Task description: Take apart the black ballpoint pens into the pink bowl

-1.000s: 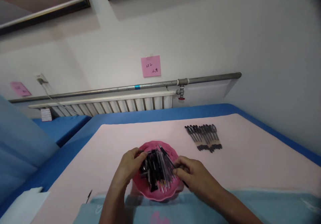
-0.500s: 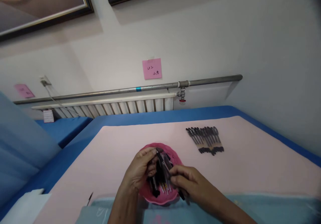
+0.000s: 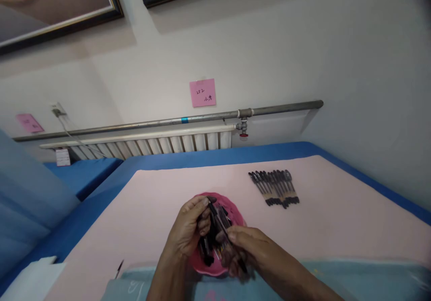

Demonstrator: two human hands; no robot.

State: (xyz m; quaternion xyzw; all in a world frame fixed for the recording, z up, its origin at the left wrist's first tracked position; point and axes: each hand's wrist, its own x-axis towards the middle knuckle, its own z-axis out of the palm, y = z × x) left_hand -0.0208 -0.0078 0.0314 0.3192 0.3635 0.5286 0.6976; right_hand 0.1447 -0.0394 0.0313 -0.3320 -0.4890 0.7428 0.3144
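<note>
A dark pen (image 3: pixel 221 222) slants over a pink scalloped basket (image 3: pixel 235 204), its upper end pinched between the thumb and fingers of my left hand (image 3: pixel 186 227). Lower down the same pen, the thumb and forefinger of my right hand (image 3: pixel 254 247) are closed on the barrel, while its other fingers are smeared by motion. Inside the basket lie black pen caps (image 3: pixel 207 256) and clear pen parts, partly hidden by my hands. Right of the basket, several black-capped pens (image 3: pixel 274 188) lie side by side in a fan.
A pink cloth (image 3: pixel 161 188) covers the blue-edged table (image 3: pixel 215 155). One thin dark piece (image 3: pixel 119 268) lies at front left, near a light blue cloth (image 3: pixel 134 283) along the front edge. White sheets (image 3: pixel 33 278) are at far left. Behind stand a radiator (image 3: pixel 175 143) and pipe.
The lower fingers of my right hand have swung down and left beneath the pen, blurred. My left hand keeps its pinch on the upper end. The view has shifted slightly.
</note>
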